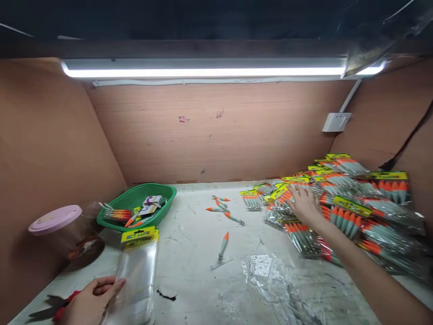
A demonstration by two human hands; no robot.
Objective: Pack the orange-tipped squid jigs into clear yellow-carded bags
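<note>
Bags (138, 271), clear with yellow headers (139, 234), lie stacked at near left on the table (192, 271); left hand (89, 300) touches their edge, finger closure indeterminable. Right hand (306, 205) rests on packed lures (345, 220) at right; whether its fingers clamp a packet cannot be told. Recommended: lift by headers, avoiding metal ends (305, 248).

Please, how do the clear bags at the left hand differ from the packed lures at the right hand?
The clear bags show no lures inside; the packed lures are orange-tipped and grey-green, visible through plastic. The clear bags lie in one aligned stack, while the packed lures form a loose, wide heap. Both have yellow header cards.
</note>
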